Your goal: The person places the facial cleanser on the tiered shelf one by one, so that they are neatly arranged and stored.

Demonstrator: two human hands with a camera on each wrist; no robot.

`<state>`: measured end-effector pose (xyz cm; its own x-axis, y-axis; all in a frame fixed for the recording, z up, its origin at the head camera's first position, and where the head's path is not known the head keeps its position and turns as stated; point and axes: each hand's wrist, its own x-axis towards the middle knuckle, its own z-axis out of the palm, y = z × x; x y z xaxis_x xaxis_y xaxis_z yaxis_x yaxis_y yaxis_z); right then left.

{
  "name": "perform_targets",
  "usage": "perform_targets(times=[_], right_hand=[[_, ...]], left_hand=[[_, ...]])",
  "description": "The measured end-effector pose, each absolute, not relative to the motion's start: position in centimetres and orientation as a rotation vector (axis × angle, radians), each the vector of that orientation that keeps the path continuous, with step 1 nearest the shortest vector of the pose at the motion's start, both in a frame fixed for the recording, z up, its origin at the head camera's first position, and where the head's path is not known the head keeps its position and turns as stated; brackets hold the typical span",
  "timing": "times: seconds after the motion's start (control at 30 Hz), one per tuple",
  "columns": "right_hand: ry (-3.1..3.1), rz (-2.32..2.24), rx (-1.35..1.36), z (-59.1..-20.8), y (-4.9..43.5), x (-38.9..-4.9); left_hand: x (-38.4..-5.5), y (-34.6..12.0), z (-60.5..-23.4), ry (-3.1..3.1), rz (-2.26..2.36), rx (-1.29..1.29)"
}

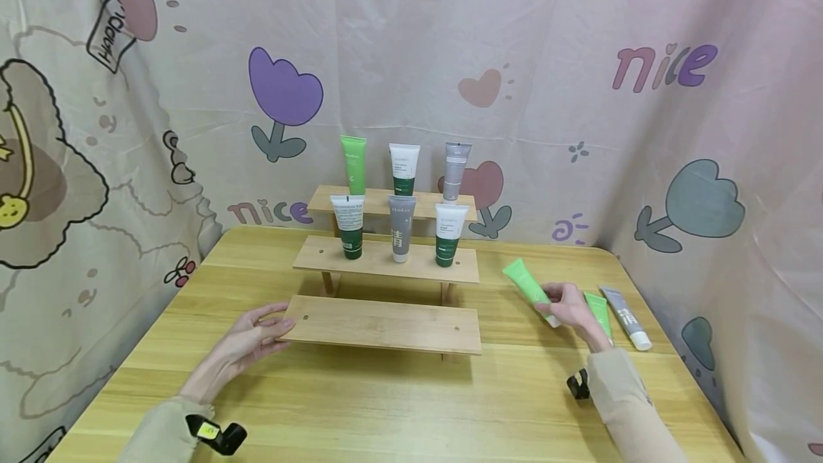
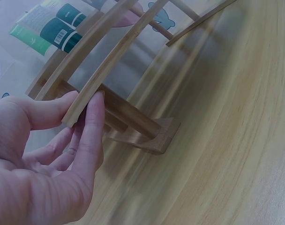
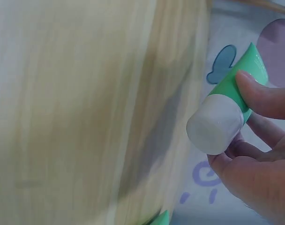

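Note:
A three-step wooden display stand (image 1: 386, 321) stands mid-table. My left hand (image 1: 249, 338) pinches the left end of its lowest step, thumb above and fingers beneath, as the left wrist view shows. In my right hand (image 1: 569, 307) is a green squeeze tube (image 1: 527, 281) with a white cap (image 3: 215, 124), gripped near the cap and tilted, to the right of the stand. The middle step carries a white-and-green tube (image 1: 351, 227), a grey tube (image 1: 401, 228) and another white-and-green tube (image 1: 449, 234). On the top step stand a green tube (image 1: 354, 165), a white-and-green tube (image 1: 404, 168) and a grey-lilac tube (image 1: 455, 170).
Another green tube (image 1: 598, 311) lies on the table beside my right wrist, partly hidden by it. Next to it lies a grey tube (image 1: 626, 319) with a white cap. A patterned cloth (image 1: 398, 56) hangs behind the wooden table (image 1: 386, 406) and along both sides.

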<state>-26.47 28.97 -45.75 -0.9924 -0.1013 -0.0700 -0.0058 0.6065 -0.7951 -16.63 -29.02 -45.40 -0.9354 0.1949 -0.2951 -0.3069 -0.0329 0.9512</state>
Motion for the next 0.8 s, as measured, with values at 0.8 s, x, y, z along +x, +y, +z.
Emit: perform_targets(times=[0.8], right_hand=[[2.587,-1.652,-0.148,-42.4,26.1,-25.2]], left_hand=[[-16.7,-29.1,-45.4,1.897,2.041,-0.091]])
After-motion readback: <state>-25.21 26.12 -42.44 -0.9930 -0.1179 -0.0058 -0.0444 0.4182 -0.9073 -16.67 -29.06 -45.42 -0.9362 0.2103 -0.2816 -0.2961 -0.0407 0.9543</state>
